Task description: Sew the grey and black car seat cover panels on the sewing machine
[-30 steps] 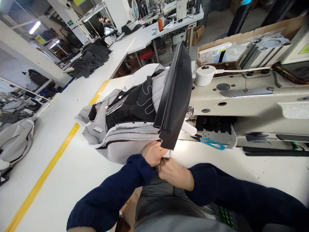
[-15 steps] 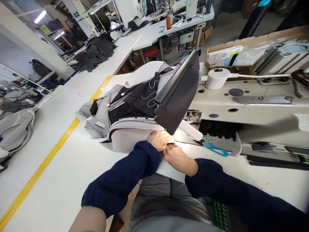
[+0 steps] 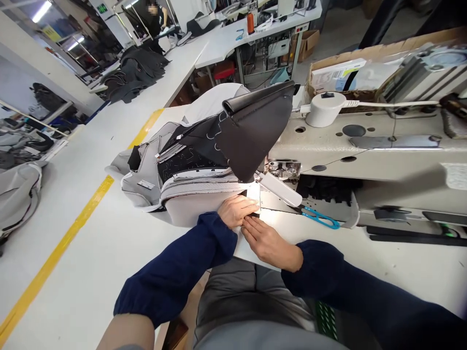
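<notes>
A large grey-and-black sewn cover (image 3: 199, 206), looking like a seat cover, lies bunched beside the sewing machine (image 3: 321, 163). Its dark flap (image 3: 255, 131) stands up over the machine's needle area. My left hand (image 3: 235, 210) is closed on the cover's near edge, fingertips on a small white piece (image 3: 253, 193) under the lamp light. Just right of it, my right hand (image 3: 268, 241) pinches the same edge, its fingers held together and its fingertips close to the left hand. The thumbs and the edge between them are mostly hidden.
Blue-handled snips (image 3: 321, 217) lie on the machine bed, right of my hands. A white switch box (image 3: 325, 109) sits on the machine arm, with a cardboard box (image 3: 314, 80) behind. Dark fabric pieces (image 3: 136, 70) are piled farther back. One person (image 3: 156, 17) stands in the distance.
The dark flap has tipped lower and to the left. My right hand's fingers have straightened from a tighter curl, and the white piece under my left fingertips shows more. The view has shifted slightly.
</notes>
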